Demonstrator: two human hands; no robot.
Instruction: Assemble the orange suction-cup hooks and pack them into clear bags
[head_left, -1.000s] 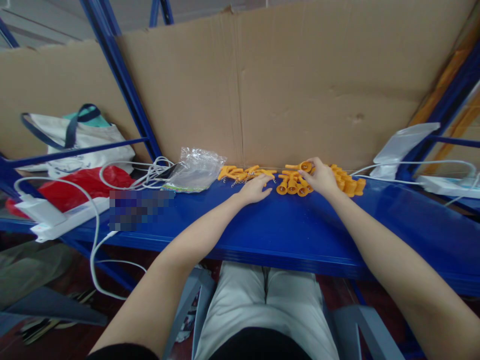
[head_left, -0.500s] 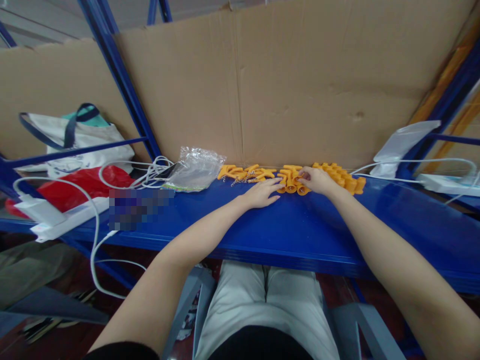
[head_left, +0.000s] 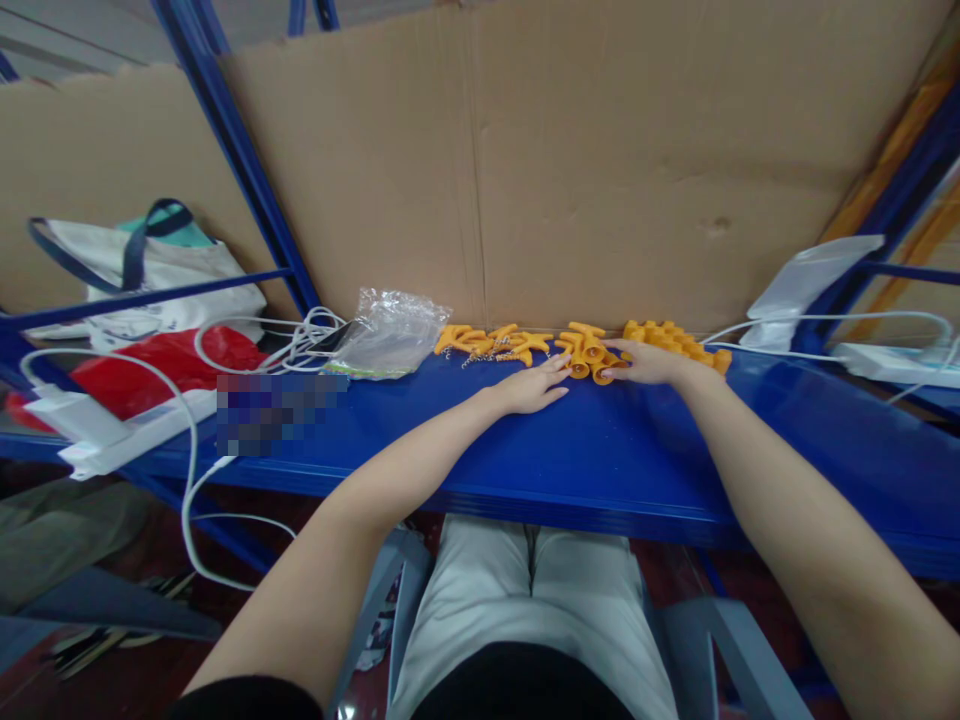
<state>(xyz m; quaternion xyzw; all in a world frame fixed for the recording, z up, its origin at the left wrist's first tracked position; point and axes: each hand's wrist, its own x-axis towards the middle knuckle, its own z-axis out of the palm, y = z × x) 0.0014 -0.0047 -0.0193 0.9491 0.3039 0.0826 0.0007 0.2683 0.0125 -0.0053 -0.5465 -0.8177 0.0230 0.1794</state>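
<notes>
Left hand (head_left: pixel 534 388) and right hand (head_left: pixel 649 362) lie flat, fingers stretched, gripping nothing, flanking the orange pieces (head_left: pixel 589 352) at the foot of the cardboard (head_left: pixel 600 180). A clumsy shove might scatter them.

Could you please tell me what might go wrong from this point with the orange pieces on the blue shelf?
1. The small cluster of orange pieces lies loose between the left hand and the right hand. A careless sweep could push the round-ended ones toward the front edge of the blue shelf and off it.
2. The orange pile with chains sits close beside that cluster, so the chains might tangle if the groups get mixed.
</notes>
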